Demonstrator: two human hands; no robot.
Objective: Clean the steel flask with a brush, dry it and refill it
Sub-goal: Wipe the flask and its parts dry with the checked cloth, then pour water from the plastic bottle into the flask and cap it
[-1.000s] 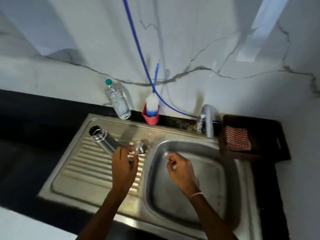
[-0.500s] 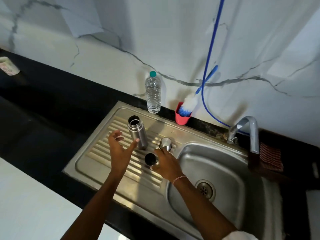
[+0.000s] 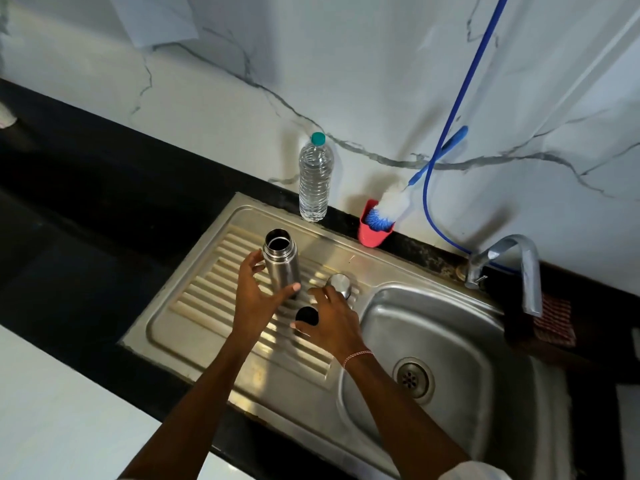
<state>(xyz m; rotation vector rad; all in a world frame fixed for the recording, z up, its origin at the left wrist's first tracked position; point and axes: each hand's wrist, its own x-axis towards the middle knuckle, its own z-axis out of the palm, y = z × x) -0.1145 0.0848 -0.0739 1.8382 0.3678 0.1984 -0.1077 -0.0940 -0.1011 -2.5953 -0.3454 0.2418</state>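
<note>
While the long black stone counter [image 3: 104, 174] runs under the white marbled wall, the stainless steel sink unit [image 3: 207, 344] sits sunk into it, ribbed drainboard at its left end and deep basin [image 3: 460, 393] at its right. At the back right corner of the basin stands the bent steel tap [image 3: 519, 258]. Along the back edge of the sink unit stand a clear plastic water bottle with a green cap [image 3: 314, 178] and, beside it, a small red holder carrying the blue-and-white bottle brush [image 3: 389, 207].

On the drainboard's back half the open cylindrical steel flask [image 3: 281, 263] stands upright, its mouth uncovered. The left hand [image 3: 258, 299] is cupped loosely around its lower body, fingers spread on one side and thumb on the other; whether it grips or only steadies, I cannot tell. Just right of the flask sits a small round steel cap [image 3: 340, 285], and nearer the front a dark round stopper [image 3: 307, 316]. The right hand [image 3: 337, 327] hovers half-open over the stopper, fingertips at it, nothing clearly held.

The ribs look like poor footing for a tall narrow flask, so a careless nudge could tip it toward the basin. Both small pieces lie near the basin's edge and could roll in. The brush leans far out of its holder; a hasty pull might topple it.
</note>
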